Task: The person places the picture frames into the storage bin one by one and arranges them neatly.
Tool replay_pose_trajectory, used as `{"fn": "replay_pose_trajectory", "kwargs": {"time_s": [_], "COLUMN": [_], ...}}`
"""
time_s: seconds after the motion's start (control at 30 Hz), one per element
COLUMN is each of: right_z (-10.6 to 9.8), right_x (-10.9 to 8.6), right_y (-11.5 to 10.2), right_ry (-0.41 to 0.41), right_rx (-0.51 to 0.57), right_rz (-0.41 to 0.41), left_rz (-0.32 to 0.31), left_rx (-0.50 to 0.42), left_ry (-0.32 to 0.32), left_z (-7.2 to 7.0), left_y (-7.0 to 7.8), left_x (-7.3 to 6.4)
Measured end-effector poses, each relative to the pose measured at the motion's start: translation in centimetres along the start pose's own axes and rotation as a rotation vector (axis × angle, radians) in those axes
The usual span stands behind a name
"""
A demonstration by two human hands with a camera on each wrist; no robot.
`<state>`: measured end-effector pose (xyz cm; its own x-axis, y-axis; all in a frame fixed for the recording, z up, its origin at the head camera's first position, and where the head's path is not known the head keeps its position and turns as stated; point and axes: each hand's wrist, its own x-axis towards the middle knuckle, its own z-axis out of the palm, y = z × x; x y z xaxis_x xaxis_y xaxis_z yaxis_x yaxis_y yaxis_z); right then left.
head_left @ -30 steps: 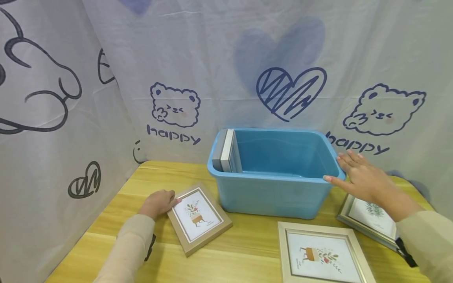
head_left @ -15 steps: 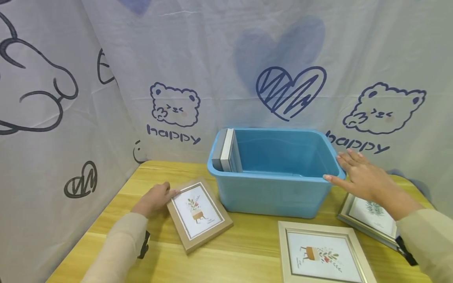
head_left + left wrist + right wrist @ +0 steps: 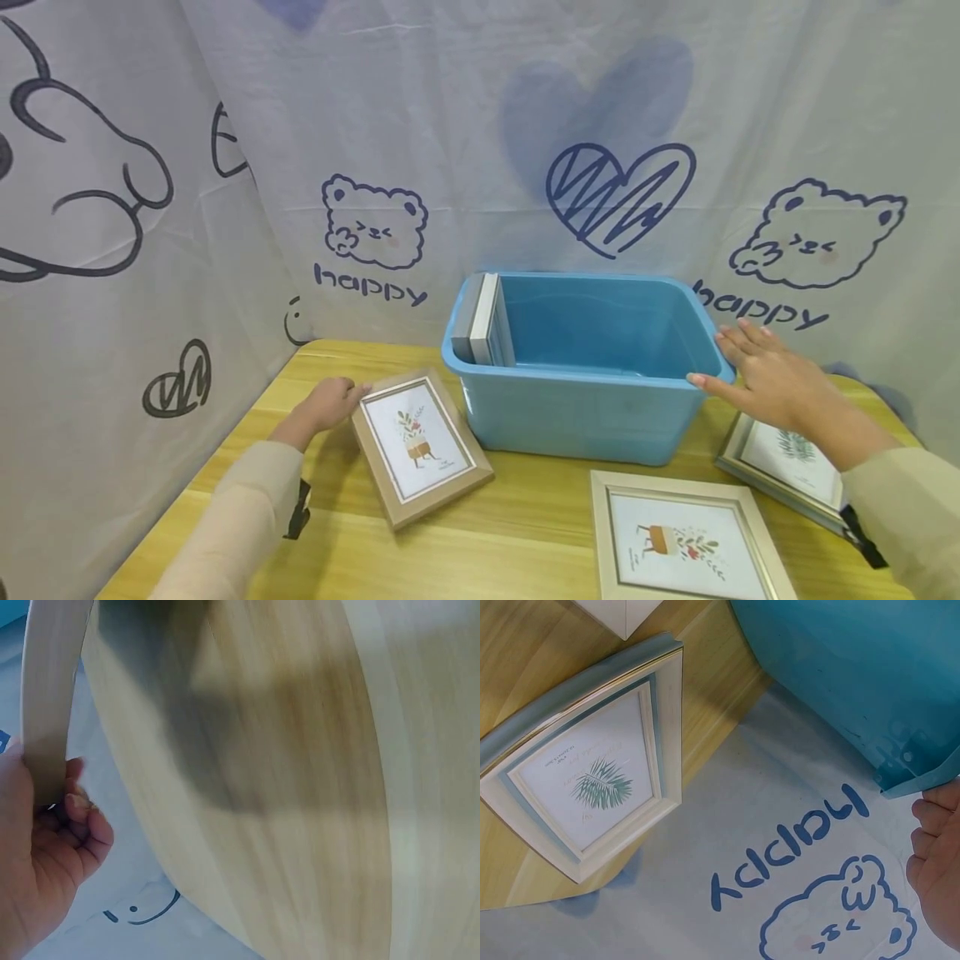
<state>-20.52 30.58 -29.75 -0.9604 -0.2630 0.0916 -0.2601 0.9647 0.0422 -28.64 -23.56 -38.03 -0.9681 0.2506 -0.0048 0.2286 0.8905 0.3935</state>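
Observation:
My left hand (image 3: pixel 327 404) pinches a tan picture frame (image 3: pixel 378 467) by its upper left corner, thumb on top. In the left wrist view the frame's side edge (image 3: pixel 54 690) runs up from between thumb and curled fingers, raised over the table. The frame holds a print of a potted plant on legs. My right hand (image 3: pixel 772 387) rests on the right rim of a blue plastic bin (image 3: pixel 577 417), fingers straight and thumb at the front corner. Two picture frames (image 3: pixel 480 325) stand upright inside the bin at its left end.
A cream picture frame (image 3: pixel 678 542) lies on the wooden table (image 3: pixel 450 567) at front right. Another frame with a green leaf print (image 3: pixel 604 784) lies right of the bin, under my right forearm. A patterned white cloth (image 3: pixel 480 125) hangs behind the table.
My left hand has moved up and left along the tan frame's side to its corner, and that end of the frame has risen slightly. My right hand has stayed on the bin.

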Motion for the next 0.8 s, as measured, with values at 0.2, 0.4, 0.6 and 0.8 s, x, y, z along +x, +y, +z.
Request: {"fn": "replay_pose_trajectory", "kwargs": {"time_s": [0.2,0.4,0.6,0.8], "right_z": [0.0,-0.1,-0.1,0.0], "right_x": [0.0,0.1,0.2,0.2], "right_y": [0.0,0.0,0.0,0.0], "right_ry": [-0.013,-0.012,-0.019,-0.014], "right_rx": [-0.008,-0.004,0.000,-0.005], "right_rz": [0.011,0.007,0.008,0.007], "left_rz": [-0.006,0.019,0.043,0.069], "left_rx": [0.000,-0.014,0.005,0.088], "left_ry": [0.021,0.092,0.179,0.343], "left_z": [-1.3,-2.7,-3.9,-4.6], "left_y": [0.2,0.6,0.9,1.3], "left_x": [-0.1,-0.5,-1.2,-1.9]}}
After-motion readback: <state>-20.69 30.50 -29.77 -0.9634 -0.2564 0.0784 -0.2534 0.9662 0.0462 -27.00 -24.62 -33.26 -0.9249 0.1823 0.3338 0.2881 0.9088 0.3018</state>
